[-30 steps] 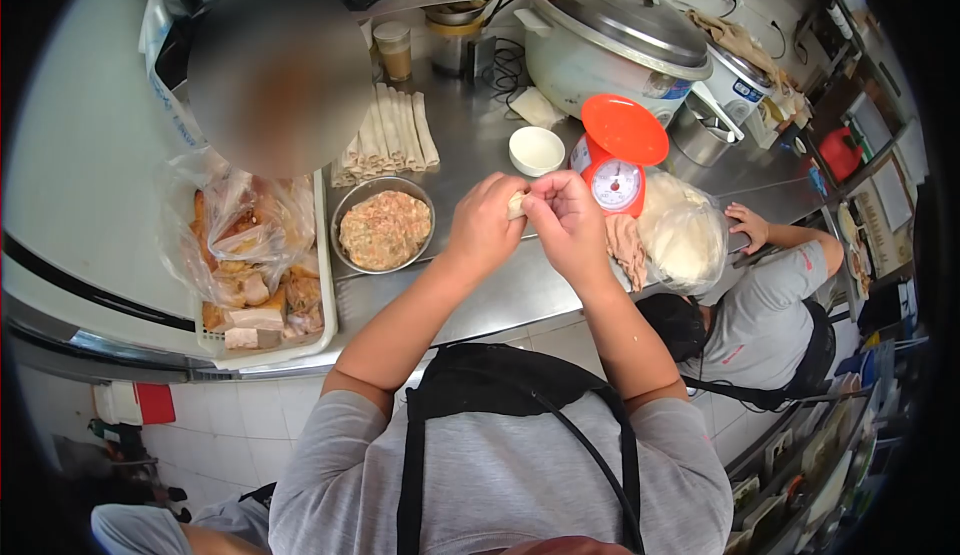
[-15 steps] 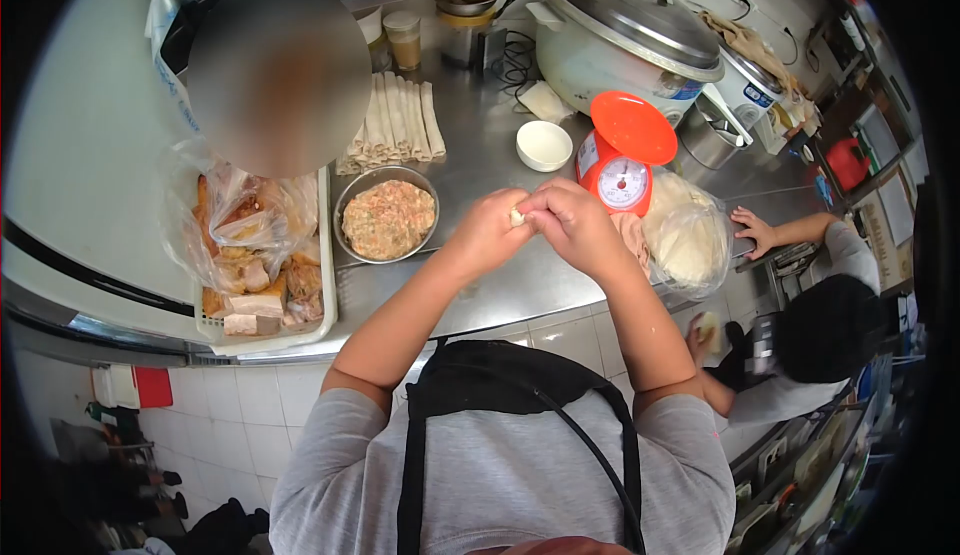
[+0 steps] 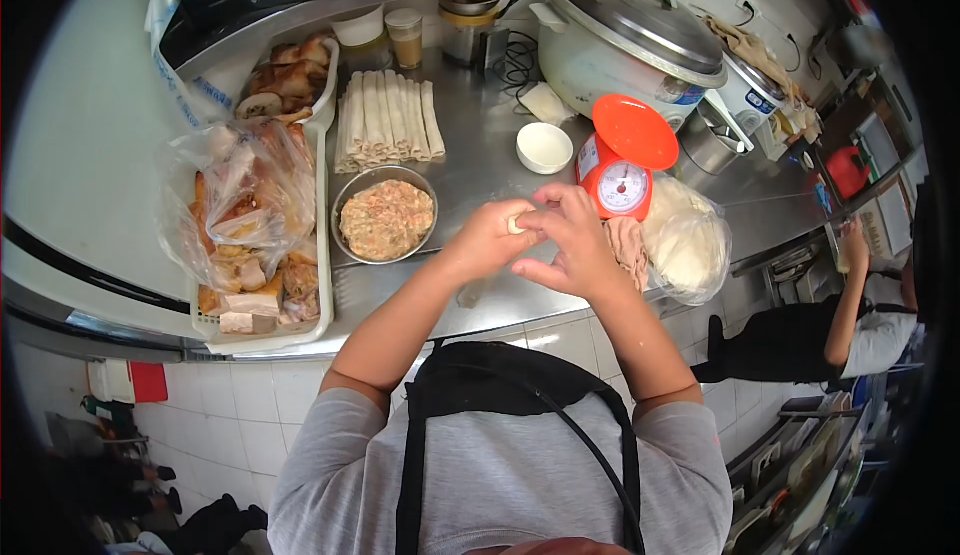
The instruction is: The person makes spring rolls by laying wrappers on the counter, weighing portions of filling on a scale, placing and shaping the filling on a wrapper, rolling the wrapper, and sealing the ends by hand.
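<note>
My left hand [image 3: 493, 240] is closed over the counter, its fingers round a small pale piece [image 3: 515, 224] that looks like dough or a folded wrapper; most of it is hidden. Beside it, my right hand [image 3: 570, 245] has its thumb and fingers apart, with fingertips close to the piece. To the left sits a metal bowl [image 3: 434, 223] of minced filling with orange and green bits. Behind that bowl, long pale rolls [image 3: 390, 120] lie stacked. Round pale wrappers in a plastic bag [image 3: 690, 245] and a pink cloth [image 3: 627, 247] lie right of my right hand.
An orange-red dial scale [image 3: 622, 183] and a white bowl [image 3: 545, 148] stand behind my hands. A large rice cooker [image 3: 620, 55] is at the back. On the left, a white crate [image 3: 325, 300] holds bagged meat. Another person [image 3: 850, 315] is at the right.
My right hand has opened and eased away from the pale piece, which stays in my left hand. The co-worker at right has moved away from the counter and raised an arm. A blurred patch at upper left is gone.
</note>
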`<act>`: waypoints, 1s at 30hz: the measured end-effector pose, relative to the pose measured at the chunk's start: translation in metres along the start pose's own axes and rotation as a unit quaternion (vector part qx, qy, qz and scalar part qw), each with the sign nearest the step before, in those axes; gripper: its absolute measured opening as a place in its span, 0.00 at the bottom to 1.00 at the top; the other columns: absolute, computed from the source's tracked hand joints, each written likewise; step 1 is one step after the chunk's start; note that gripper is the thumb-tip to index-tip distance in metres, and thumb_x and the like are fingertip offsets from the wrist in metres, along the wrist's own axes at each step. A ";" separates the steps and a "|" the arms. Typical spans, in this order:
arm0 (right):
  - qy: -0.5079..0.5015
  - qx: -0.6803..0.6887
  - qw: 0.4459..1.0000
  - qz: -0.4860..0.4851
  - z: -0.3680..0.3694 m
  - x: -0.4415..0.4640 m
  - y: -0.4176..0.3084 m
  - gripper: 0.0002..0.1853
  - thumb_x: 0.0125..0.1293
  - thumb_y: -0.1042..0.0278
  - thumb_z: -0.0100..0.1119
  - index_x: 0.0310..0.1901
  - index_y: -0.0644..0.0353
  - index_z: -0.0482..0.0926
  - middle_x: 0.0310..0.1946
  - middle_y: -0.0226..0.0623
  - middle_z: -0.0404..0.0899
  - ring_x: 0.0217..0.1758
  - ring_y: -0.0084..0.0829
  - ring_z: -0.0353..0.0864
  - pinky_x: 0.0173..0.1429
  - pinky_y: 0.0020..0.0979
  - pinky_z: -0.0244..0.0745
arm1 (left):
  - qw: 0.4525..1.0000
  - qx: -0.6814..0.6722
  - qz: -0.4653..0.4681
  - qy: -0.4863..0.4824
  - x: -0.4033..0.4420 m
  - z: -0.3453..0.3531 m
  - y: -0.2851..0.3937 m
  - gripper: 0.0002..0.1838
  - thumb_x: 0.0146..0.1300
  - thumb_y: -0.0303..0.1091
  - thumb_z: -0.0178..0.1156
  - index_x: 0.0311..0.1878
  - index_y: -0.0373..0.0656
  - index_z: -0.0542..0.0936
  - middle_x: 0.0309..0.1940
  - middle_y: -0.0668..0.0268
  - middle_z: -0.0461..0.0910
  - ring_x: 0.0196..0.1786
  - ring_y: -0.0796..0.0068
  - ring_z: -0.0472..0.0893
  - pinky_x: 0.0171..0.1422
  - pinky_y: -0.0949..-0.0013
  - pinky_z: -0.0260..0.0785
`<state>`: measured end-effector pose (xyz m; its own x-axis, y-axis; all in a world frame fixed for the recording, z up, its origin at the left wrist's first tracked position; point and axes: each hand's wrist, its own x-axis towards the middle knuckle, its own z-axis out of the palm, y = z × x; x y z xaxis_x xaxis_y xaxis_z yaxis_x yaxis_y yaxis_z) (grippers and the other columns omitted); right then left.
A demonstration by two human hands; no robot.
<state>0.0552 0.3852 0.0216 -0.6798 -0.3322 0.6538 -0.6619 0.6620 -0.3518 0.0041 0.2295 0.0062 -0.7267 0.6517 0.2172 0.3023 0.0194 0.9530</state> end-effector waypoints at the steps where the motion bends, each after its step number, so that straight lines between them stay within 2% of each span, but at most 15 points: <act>1: -0.006 0.004 1.000 -0.001 0.000 0.001 0.001 0.24 0.40 0.50 0.70 0.40 0.52 0.78 0.46 0.40 0.68 0.45 0.39 0.68 0.47 0.38 0.62 | 1.000 0.005 0.017 -0.004 0.000 0.000 0.000 0.07 0.58 0.32 0.58 0.34 0.38 0.75 0.26 0.72 0.75 0.31 0.86 0.71 0.34 0.77 0.65; 3: -0.017 0.010 1.000 0.001 0.000 0.004 0.004 0.25 0.39 0.49 0.70 0.39 0.52 0.78 0.46 0.40 0.68 0.45 0.39 0.68 0.49 0.38 0.61 | 1.000 -0.022 -0.009 -0.020 0.001 -0.001 0.000 0.07 0.59 0.32 0.58 0.34 0.38 0.75 0.26 0.72 0.74 0.31 0.86 0.71 0.34 0.77 0.65; 6: -0.003 0.164 0.985 0.055 0.000 0.005 0.012 0.23 0.40 0.51 0.69 0.37 0.53 0.77 0.47 0.41 0.68 0.46 0.40 0.68 0.51 0.38 0.60 | 0.998 -0.046 -0.044 -0.004 0.004 -0.001 0.000 0.09 0.57 0.34 0.59 0.33 0.38 0.75 0.24 0.69 0.74 0.29 0.83 0.70 0.33 0.74 0.65; 9: 0.011 0.122 0.992 0.033 -0.001 0.004 0.010 0.23 0.40 0.53 0.69 0.37 0.55 0.76 0.49 0.42 0.67 0.48 0.41 0.68 0.53 0.38 0.61 | 0.999 -0.040 -0.017 0.013 0.008 0.001 -0.008 0.09 0.57 0.35 0.59 0.34 0.38 0.75 0.23 0.68 0.74 0.28 0.82 0.70 0.32 0.72 0.65; 12: -0.031 0.014 0.999 -0.020 -0.005 0.010 0.008 0.24 0.40 0.54 0.69 0.38 0.56 0.75 0.52 0.44 0.65 0.50 0.43 0.68 0.55 0.38 0.61 | 0.998 -0.060 0.010 0.009 0.007 0.003 -0.011 0.09 0.58 0.35 0.59 0.33 0.39 0.75 0.24 0.70 0.74 0.28 0.83 0.70 0.32 0.74 0.64; 15: -0.036 0.198 0.979 0.032 0.005 0.006 0.020 0.26 0.42 0.53 0.69 0.41 0.58 0.74 0.53 0.45 0.65 0.54 0.42 0.67 0.56 0.37 0.62 | 0.994 -0.096 -0.018 0.052 0.007 0.006 -0.004 0.07 0.58 0.34 0.58 0.34 0.40 0.75 0.23 0.70 0.74 0.28 0.84 0.72 0.32 0.75 0.65; 17: 0.066 0.357 0.930 0.054 0.027 -0.003 0.022 0.27 0.44 0.53 0.69 0.43 0.61 0.72 0.54 0.45 0.65 0.54 0.40 0.69 0.54 0.37 0.64 | 0.983 -0.162 -0.007 0.088 0.010 0.003 -0.004 0.05 0.61 0.32 0.55 0.35 0.40 0.73 0.24 0.70 0.73 0.28 0.82 0.72 0.32 0.75 0.66; 18: 0.068 0.397 0.911 0.089 0.043 -0.010 0.019 0.28 0.45 0.54 0.69 0.44 0.62 0.71 0.51 0.46 0.67 0.51 0.39 0.71 0.52 0.36 0.66 | 0.970 -0.218 0.015 0.109 0.011 -0.002 -0.008 0.04 0.62 0.30 0.53 0.37 0.41 0.72 0.25 0.70 0.72 0.27 0.80 0.72 0.33 0.75 0.67; 19: 0.071 0.439 0.887 0.123 0.054 -0.019 0.019 0.29 0.46 0.55 0.68 0.45 0.64 0.70 0.48 0.46 0.70 0.48 0.37 0.73 0.50 0.34 0.68 | 0.958 -0.253 0.049 0.123 0.013 -0.006 -0.007 0.04 0.63 0.31 0.51 0.37 0.41 0.71 0.25 0.69 0.71 0.28 0.78 0.72 0.35 0.74 0.67; 20: -0.021 0.392 0.903 0.174 0.059 -0.032 0.026 0.28 0.46 0.57 0.68 0.45 0.64 0.70 0.45 0.46 0.72 0.46 0.37 0.74 0.48 0.34 0.69 | 0.945 -0.286 0.081 0.139 0.015 -0.011 -0.005 0.05 0.65 0.33 0.50 0.37 0.42 0.70 0.26 0.68 0.71 0.29 0.76 0.72 0.37 0.72 0.68; 22: -0.209 0.297 0.893 0.266 0.068 -0.046 0.036 0.26 0.47 0.59 0.66 0.45 0.64 0.71 0.40 0.46 0.75 0.41 0.37 0.76 0.46 0.33 0.70 | 0.912 -0.363 0.113 0.154 0.019 -0.027 -0.012 0.06 0.65 0.35 0.50 0.37 0.43 0.70 0.29 0.67 0.71 0.33 0.73 0.72 0.42 0.69 0.67; 25: -0.268 0.217 0.910 0.233 0.041 -0.052 0.058 0.23 0.48 0.61 0.64 0.45 0.64 0.72 0.33 0.45 0.77 0.37 0.37 0.77 0.44 0.33 0.71 | 0.866 -0.447 0.097 0.202 0.016 -0.047 -0.012 0.07 0.66 0.36 0.49 0.33 0.44 0.69 0.30 0.67 0.70 0.39 0.71 0.71 0.47 0.65 0.66; 26: -0.271 0.212 0.904 0.254 0.026 -0.049 0.060 0.21 0.50 0.64 0.64 0.45 0.63 0.72 0.34 0.39 0.76 0.38 0.31 0.76 0.43 0.31 0.71 | 0.848 -0.476 0.084 0.218 0.015 -0.052 -0.012 0.08 0.66 0.36 0.49 0.31 0.45 0.69 0.29 0.68 0.69 0.40 0.71 0.71 0.49 0.64 0.65; 27: -0.275 0.205 0.898 0.277 0.009 -0.046 0.061 0.20 0.51 0.66 0.65 0.45 0.63 0.72 0.35 0.34 0.76 0.38 0.25 0.75 0.42 0.29 0.71 | 0.825 -0.527 0.083 0.187 0.014 -0.061 -0.028 0.09 0.66 0.39 0.49 0.33 0.46 0.71 0.39 0.64 0.73 0.50 0.62 0.71 0.57 0.57 0.62; 30: -0.131 0.333 0.872 0.333 -0.029 -0.043 0.073 0.17 0.52 0.75 0.61 0.45 0.62 0.73 0.36 0.31 0.77 0.38 0.22 0.76 0.42 0.25 0.72 | 0.779 -0.618 0.101 0.018 0.006 -0.063 -0.028 0.10 0.64 0.43 0.51 0.37 0.47 0.74 0.53 0.57 0.70 0.60 0.51 0.66 0.64 0.49 0.57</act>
<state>0.0451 0.4672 -0.0134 -0.9750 -0.2220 0.0109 -0.0698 0.2591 -0.9633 -0.0475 0.1852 -0.0063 -0.7653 0.5240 0.3738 -0.3959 -0.8411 0.3685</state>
